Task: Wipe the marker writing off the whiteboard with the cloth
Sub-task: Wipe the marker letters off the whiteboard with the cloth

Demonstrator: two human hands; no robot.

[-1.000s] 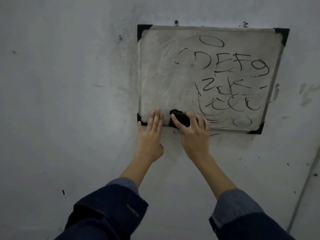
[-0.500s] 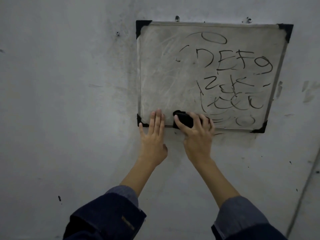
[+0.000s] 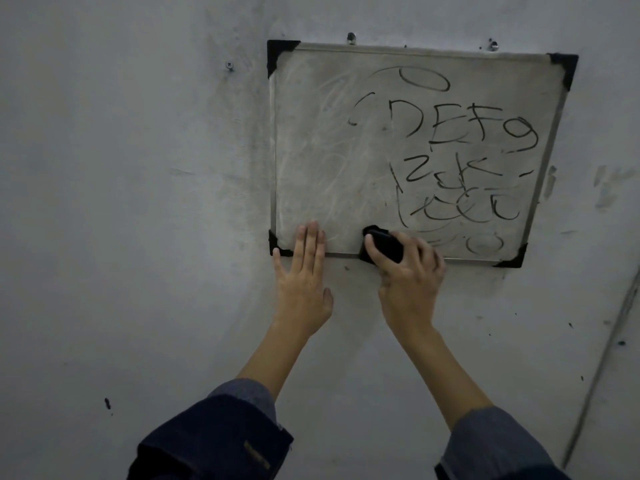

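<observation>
At the lower left corner of the whiteboard [image 3: 332, 161], the left hand [image 3: 303, 282] lies flat with straight fingers, its fingertips over the bottom frame and its palm on the wall [image 3: 138, 202] below, holding nothing and seemingly bracing the board. Just to its right, apart from it, the right hand [image 3: 408, 275] curls its fingers and thumb round the dark cloth [image 3: 382, 245], which sits bunched at the bottom edge, pressed against the board's surface. The left half of the board looks smeared and free of letters; the marker writing [image 3: 464, 157] fills the right half, above and to the right of the cloth, with faint loops just beside the knuckles. To do this step well, I would keep the cloth flat under firm pressure and sweep rightward and upward in overlapping strokes, while the left hand keeps the frame from shifting on its screws [image 3: 351, 37]. A bunched cloth covers little, so spreading it would likely help.
</observation>
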